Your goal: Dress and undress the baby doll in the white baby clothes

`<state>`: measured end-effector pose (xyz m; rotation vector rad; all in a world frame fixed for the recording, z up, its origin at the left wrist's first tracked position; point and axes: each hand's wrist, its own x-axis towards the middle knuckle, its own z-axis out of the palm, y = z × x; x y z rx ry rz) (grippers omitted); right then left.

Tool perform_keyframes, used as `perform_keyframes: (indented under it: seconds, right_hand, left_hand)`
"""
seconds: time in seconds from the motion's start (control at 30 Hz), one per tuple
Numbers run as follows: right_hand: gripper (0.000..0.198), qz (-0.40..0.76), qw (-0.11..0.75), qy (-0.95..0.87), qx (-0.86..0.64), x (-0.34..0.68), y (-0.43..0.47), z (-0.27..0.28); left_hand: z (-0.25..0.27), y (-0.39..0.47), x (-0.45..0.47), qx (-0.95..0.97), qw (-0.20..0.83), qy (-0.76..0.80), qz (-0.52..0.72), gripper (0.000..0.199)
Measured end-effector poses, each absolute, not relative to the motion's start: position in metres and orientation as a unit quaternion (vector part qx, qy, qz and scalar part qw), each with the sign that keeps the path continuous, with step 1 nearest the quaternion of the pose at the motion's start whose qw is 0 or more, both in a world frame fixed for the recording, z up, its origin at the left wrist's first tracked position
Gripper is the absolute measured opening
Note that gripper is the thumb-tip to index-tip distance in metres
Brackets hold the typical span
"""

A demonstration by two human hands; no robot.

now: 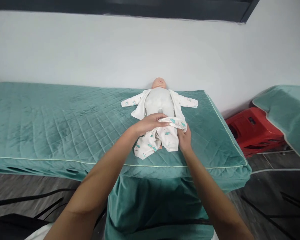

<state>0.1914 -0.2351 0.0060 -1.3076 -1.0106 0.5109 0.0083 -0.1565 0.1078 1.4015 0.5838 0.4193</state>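
A baby doll [160,100] lies on its back, its head toward the wall. Its white printed jacket [188,101] is spread apart at the front, with the sleeves stretched out to both sides. White baby pants [168,138] with green prints cover the doll's legs. My left hand [151,124] pinches the waistband from the left, fingers closed over its edge. On the other side, my right hand [185,136] is closed around the right edge of the waistband, its fingers partly hidden behind the cloth. A bit of the doll's foot shows below the pants.
The doll rests near the right end of a bed with a green quilted cover [65,123]. Behind it stands a white wall [115,50]. To the right are a red plastic stool [257,130] and another green-covered surface [290,110]. Black metal legs [265,213] stand on the floor.
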Motion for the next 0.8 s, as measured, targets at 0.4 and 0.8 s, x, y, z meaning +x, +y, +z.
perform_keyframes:
  seconds: [0.4,0.8]
  right_hand:
    - [0.022,0.232,0.619,-0.442,-0.606,0.209,-0.181,0.006]
    - [0.032,0.304,0.375,-0.694,-0.535,0.191,-0.179,0.083]
  left_hand:
    - [0.104,-0.116,0.021,0.807,0.441,0.298,0.255,0.03]
    - [0.054,-0.104,-0.01,0.568,0.682,0.286,0.362,0.046]
